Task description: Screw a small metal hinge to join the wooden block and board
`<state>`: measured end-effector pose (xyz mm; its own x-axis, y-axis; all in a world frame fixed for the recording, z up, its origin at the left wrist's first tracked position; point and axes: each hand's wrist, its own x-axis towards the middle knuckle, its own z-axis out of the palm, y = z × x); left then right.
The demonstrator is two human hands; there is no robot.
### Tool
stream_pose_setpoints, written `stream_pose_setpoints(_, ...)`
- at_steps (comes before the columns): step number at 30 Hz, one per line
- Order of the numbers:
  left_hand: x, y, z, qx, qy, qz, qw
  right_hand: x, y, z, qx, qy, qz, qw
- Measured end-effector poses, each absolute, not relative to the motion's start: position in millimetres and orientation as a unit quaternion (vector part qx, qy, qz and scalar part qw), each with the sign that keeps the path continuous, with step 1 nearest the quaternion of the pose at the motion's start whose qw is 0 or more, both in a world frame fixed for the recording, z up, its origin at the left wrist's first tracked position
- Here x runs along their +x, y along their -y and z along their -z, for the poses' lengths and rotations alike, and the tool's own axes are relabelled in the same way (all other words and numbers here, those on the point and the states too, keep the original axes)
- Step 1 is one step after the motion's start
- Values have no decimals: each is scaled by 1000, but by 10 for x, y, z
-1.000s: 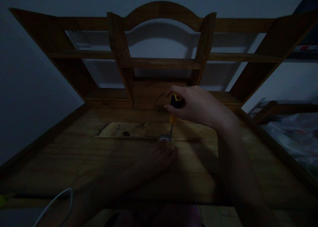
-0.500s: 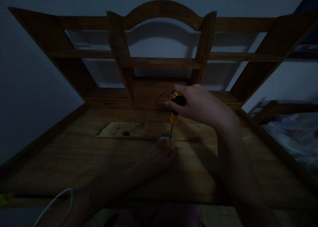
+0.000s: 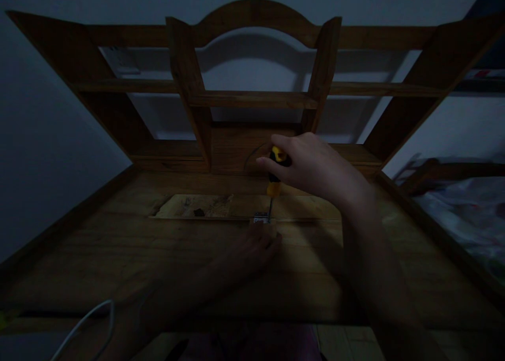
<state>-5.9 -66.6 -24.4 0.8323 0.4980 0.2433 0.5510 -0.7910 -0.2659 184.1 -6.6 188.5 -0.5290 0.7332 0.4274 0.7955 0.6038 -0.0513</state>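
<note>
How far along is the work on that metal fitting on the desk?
The fitting already sits at the panel edge. In hand: right hand grips the screwdriver upright, tip on the fitting; left hand rests just below it. Whether the screw is seated is too dark to tell.

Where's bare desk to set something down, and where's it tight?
Bare wood lies left of the left hand, out to the desk rim, and right of the right hand's forearm. Tight: the middle, where the screwdriver meets the small metal fitting.
</note>
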Motion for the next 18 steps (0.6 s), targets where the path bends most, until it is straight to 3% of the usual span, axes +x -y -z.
stream_pose_setpoints(18,-85,637,375,-943,282,88,155,1781,66,-1841,-424,878,57,215)
